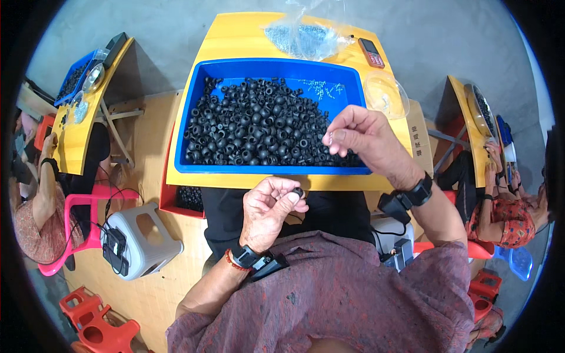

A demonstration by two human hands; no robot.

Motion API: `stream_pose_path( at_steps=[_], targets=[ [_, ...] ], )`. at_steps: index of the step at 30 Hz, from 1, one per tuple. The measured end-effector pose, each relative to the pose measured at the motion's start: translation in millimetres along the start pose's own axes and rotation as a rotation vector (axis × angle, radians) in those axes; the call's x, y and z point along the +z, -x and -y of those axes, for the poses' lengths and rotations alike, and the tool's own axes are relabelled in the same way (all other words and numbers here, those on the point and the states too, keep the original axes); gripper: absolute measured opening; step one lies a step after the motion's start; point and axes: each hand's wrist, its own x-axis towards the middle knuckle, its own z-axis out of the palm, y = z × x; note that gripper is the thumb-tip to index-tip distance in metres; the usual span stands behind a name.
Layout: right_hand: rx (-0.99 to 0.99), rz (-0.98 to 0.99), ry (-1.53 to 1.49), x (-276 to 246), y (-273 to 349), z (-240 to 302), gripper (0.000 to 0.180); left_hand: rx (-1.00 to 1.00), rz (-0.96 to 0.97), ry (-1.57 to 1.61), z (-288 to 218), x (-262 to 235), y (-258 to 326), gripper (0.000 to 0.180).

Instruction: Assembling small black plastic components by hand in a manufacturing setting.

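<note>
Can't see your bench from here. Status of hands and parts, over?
Left hand pinching one black rubber grommet. Right hand pinching a small silvery piece over the blue tray. Nothing between them.

1 head cam, fisheye, looks steeply down, close over blue tray (200, 88) on yellow table (235, 35).

Small black rubber ring (298, 192), fingertip-pinched
</note>
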Motion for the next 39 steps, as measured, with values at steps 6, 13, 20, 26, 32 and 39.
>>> stream_pose_path(
  at_steps=[6, 13, 20, 26, 32, 39],
  targets=[
    [-0.061, -0.006, -0.242, 45, 26, -13, 0.005, 0.0, 0.01, 0.084, 0, 1, 0, 0.016],
    [-0.253, -0.051, 0.169, 66, 40, -31, 0.007, 0.016, 0.049, 0.1, 0, 3, 2, 0.016],
    [-0.293, -0.167, 0.22, 74, 48, -34, 0.007, 0.023, 0.034, 0.114, 1, 4, 3, 0.016],
    [-0.18, -0.099, 0.203, 63, 52, -22, 0.01, 0.043, 0.011, 0.096, 1, 4, 3, 0.017],
    [-0.258, 0.024, 0.279, 60, 46, -23, 0.012, 0.033, 0.013, 0.072, 0, 5, 3, 0.016],
    [-0.372, 0.059, 0.653, 65, 42, -9, 0.017, 0.026, -0.004, 0.008, 1, 5, 3, 0.014]
  ],
)
